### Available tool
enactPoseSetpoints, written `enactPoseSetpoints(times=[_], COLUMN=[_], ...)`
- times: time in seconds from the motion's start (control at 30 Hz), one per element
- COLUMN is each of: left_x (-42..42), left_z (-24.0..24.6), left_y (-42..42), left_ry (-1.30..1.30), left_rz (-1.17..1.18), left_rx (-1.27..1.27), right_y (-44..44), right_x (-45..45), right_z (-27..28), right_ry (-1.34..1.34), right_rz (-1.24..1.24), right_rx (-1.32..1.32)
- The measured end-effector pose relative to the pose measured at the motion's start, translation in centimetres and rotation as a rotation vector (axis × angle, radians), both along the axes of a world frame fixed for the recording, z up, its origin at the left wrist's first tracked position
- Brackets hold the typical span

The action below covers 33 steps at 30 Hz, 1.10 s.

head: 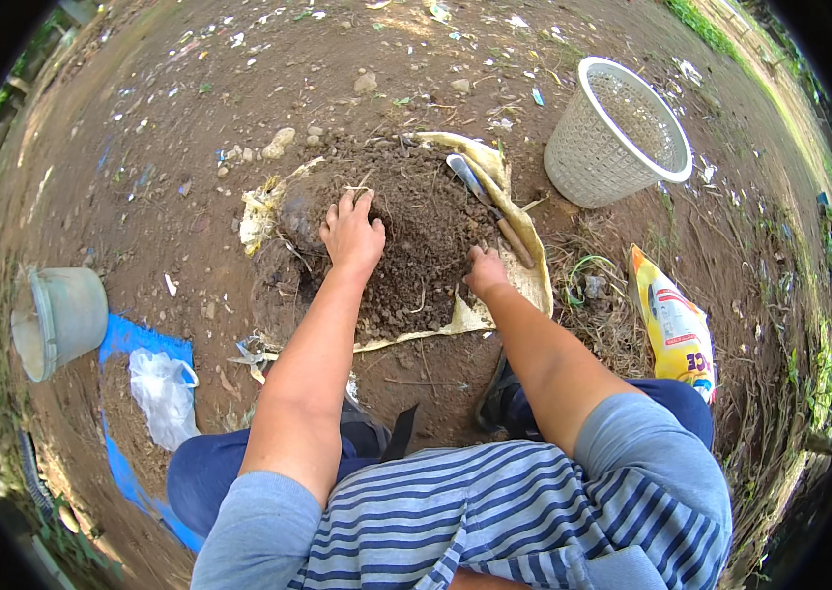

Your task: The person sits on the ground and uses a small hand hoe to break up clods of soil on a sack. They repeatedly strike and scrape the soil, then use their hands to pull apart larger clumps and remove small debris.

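A mound of dark crumbly soil (416, 221), mixed with roots and straw, lies on a cream woven sack (534, 284) in front of me. My left hand (353, 232) rests palm down on the left part of the mound, fingers apart and no object seen in it. At the mound's right edge, my right hand (488, 271) touches the soil with bent fingers; whether it holds any is hidden. Just beyond that hand, a hand trowel (513, 240) with a wooden handle lies along the sack's folded right edge, blade pointing away from me.
A white lattice plastic basket (585, 158) stands at far right. Nearer lies a yellow printed bag (670, 317). On the left are a tipped translucent bucket (80, 317), a blue sheet (139, 335) and a clear plastic bag (158, 398). A small metal tool (248, 357) lies beside my left forearm.
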<state>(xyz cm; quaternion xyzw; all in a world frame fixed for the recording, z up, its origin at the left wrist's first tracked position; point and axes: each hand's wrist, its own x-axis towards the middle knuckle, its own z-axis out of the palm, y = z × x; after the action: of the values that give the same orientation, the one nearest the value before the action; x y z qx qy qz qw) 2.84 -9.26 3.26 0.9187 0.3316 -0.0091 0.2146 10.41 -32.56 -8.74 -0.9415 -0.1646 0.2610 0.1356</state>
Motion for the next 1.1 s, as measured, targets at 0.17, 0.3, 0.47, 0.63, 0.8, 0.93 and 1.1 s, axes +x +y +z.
enactPoseSetpoints(times=[0.17, 0.3, 0.47, 0.63, 0.8, 0.93, 1.1], left_x=[-0.2, -0.5, -2.1, -3.2, -4.5, -6.0, -7.6], left_z=[0.1, -0.1, 0.2, 1.7, 1.9, -0.1, -2.9], left_y=[-0.1, 0.2, -0.6, -1.3, -1.1, -0.4, -0.1], left_ry=[0.037, 0.015, -0.039, -0.032, -0.070, -0.084, 0.026], left_rz=[-0.035, -0.055, 0.048, 0.199, 0.582, 0.997, 1.028], left_rx=[0.033, 0.004, -0.003, -0.085, -0.343, -0.714, -0.773], right_y=[-0.7, -1.3, -1.0, -1.7, -6.4, -6.7, -1.5], right_x=[0.8, 1.2, 1.1, 3.4, 6.0, 5.4, 1.1], right_z=[1.8, 3.2, 5.8, 7.9, 8.5, 8.6, 7.2], right_ry=[0.299, 0.529, 0.524, 0.459, -0.287, -0.059, 0.734], right_rz=[-0.273, -0.572, -0.457, -0.548, -0.451, -0.589, -0.856], right_rx=[0.257, 0.563, 0.494, 0.597, -0.002, 0.078, 0.546])
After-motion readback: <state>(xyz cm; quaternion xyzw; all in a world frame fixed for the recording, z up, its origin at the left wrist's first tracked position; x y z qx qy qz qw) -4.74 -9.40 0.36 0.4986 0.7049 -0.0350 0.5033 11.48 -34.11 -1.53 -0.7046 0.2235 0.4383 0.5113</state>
